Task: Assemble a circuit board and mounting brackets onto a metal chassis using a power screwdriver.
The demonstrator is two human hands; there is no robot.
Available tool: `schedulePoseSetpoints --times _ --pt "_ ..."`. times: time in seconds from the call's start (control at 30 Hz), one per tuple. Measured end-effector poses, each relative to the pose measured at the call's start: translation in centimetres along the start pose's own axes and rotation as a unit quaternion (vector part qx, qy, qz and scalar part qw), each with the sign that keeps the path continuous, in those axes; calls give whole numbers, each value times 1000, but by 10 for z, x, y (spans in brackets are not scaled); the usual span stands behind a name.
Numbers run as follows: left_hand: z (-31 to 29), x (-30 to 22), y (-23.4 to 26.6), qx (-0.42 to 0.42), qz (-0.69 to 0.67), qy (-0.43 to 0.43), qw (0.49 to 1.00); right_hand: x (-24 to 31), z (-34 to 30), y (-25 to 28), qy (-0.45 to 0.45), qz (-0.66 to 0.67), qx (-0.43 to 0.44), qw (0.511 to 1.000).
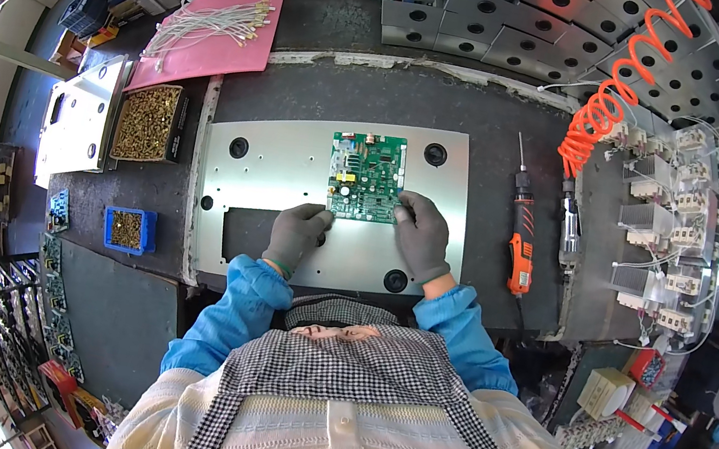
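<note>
A green circuit board [379, 170] lies on a silver metal panel [281, 177] with holes, black grommets and a rectangular cutout. My left hand [299, 231], in a grey glove, is closed at the board's lower left corner, its thumb and fingers at the edge. My right hand [422, 236], also gloved in grey, grips the board's lower right edge. The fingertips are partly hidden, but both hands appear to hold the board against the panel. An orange and black electric screwdriver [521, 243] lies on the bench right of the panel.
A cardboard box [177, 127] of brass-coloured fasteners and a blue tray [145, 230] of small parts stand at left. White cables rest on a pink sheet [260, 53]. An orange coiled hose [594, 122] hangs at right, by white connector assemblies [689, 239]. Grey drawers [518, 36] line the back.
</note>
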State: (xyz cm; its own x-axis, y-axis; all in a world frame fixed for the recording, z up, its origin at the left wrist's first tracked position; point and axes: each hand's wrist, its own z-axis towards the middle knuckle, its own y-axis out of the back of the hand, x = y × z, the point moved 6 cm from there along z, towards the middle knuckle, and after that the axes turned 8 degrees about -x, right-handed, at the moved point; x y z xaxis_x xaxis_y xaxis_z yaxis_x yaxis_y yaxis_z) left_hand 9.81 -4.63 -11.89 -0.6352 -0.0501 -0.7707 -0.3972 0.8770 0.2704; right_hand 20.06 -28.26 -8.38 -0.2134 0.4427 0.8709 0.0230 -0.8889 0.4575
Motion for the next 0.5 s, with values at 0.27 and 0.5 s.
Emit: schedulePoseSetpoints --times 0.27,0.5 --pt "-3 3 0 -2 -33 4 999 -4 -2 -1 -8 3 1 1000" --pt "6 15 -5 -1 -27 -18 999 -4 -4 0 -14 6 11 1000"
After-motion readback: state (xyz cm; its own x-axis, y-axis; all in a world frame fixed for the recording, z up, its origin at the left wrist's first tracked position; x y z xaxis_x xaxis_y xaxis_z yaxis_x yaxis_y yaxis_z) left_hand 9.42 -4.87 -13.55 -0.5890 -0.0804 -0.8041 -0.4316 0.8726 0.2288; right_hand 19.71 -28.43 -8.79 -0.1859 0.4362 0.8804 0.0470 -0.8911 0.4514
